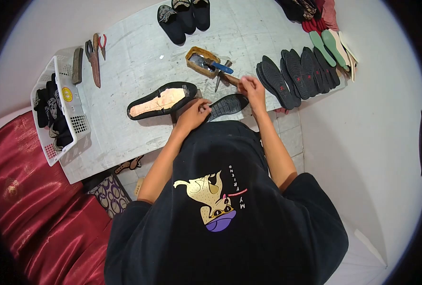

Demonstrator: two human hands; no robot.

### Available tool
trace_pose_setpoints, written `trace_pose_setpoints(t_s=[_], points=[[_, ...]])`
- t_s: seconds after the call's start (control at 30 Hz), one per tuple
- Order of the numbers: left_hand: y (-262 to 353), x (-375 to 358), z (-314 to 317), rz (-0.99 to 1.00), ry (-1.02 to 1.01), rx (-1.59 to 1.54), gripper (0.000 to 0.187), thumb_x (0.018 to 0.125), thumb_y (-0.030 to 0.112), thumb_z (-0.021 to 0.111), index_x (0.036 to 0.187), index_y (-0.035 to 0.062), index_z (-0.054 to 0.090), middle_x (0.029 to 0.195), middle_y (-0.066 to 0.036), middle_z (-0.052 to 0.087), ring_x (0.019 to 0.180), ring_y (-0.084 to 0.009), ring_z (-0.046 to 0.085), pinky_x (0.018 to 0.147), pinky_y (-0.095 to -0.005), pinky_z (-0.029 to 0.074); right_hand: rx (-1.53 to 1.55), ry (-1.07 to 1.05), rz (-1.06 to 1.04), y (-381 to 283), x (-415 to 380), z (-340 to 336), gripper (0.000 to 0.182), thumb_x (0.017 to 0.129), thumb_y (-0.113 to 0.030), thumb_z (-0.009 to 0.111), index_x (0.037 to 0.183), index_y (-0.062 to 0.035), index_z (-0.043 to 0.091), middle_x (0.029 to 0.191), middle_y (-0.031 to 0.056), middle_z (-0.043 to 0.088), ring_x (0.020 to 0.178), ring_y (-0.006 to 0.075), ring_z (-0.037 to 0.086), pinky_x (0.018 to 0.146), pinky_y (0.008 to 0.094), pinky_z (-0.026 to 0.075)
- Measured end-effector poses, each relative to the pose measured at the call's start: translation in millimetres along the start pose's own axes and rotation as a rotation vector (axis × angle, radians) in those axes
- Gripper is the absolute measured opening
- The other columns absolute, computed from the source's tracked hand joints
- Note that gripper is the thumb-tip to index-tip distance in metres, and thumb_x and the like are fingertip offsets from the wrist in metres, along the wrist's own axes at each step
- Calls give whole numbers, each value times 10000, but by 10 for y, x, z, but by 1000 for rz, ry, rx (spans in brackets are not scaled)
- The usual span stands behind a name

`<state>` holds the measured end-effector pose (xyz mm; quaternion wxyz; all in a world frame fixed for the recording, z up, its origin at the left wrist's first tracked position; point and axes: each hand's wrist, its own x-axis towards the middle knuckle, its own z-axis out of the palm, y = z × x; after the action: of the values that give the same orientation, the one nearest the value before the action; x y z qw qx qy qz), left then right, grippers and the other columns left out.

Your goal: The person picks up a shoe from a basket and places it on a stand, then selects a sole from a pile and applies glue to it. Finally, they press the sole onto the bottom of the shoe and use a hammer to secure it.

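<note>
A black shoe sole [227, 105] lies at the table's near edge, in front of my body. At its left end is my left hand [194, 115], fingers bent and closed against the sole's edge. My right hand [252, 90] is above the sole's right end, fingers curled at the end of a wooden hammer handle [231, 79]. To the left, a black shoe upper [162, 100] rests bottom up, its pale insole board showing. Just beyond my hands, a yellowish tray [192, 56] holds small metal bits, with a blue-handled tool [222, 67] across its rim.
Several black soles [300, 76] stand in rows at the right, near green insoles [333, 47]. Black slippers [184, 19] sit at the far edge. Scissors, red-handled pliers [102, 46] and a dark block [77, 65] lie left, beside a white basket [73, 114] of footwear.
</note>
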<state>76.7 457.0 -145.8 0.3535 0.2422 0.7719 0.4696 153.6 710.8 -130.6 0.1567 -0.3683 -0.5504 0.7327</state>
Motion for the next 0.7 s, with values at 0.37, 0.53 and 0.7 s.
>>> trace_pose_setpoints(t_s=[0.37, 0.53, 0.7], points=[[17, -290, -171, -51, 5, 444, 737, 710, 156, 907, 1377, 91, 600, 1418, -182, 577, 1303, -417, 563, 1026, -478, 504, -942, 28, -243, 492, -428, -468, 442, 806, -76, 728, 1237, 20, 699, 1136, 199, 722, 964, 294, 724, 858, 375, 575], [-274, -272, 58, 40, 67, 492, 760, 654, 105, 926, 1332, 12, 597, 1355, -201, 597, 1214, -448, 605, 1013, -467, 507, -809, 133, -209, 599, -369, -474, 457, 796, -38, 691, 1246, 38, 696, 1173, 197, 721, 980, 281, 728, 890, 368, 576], [-240, -284, 91, -22, 74, 438, 699, 662, 96, 927, 1289, -8, 637, 1367, -206, 589, 1216, -438, 613, 1023, -475, 507, -578, 179, -118, 903, -202, -694, 484, 785, -21, 659, 1263, 41, 701, 1185, 188, 739, 954, 248, 742, 920, 332, 567]])
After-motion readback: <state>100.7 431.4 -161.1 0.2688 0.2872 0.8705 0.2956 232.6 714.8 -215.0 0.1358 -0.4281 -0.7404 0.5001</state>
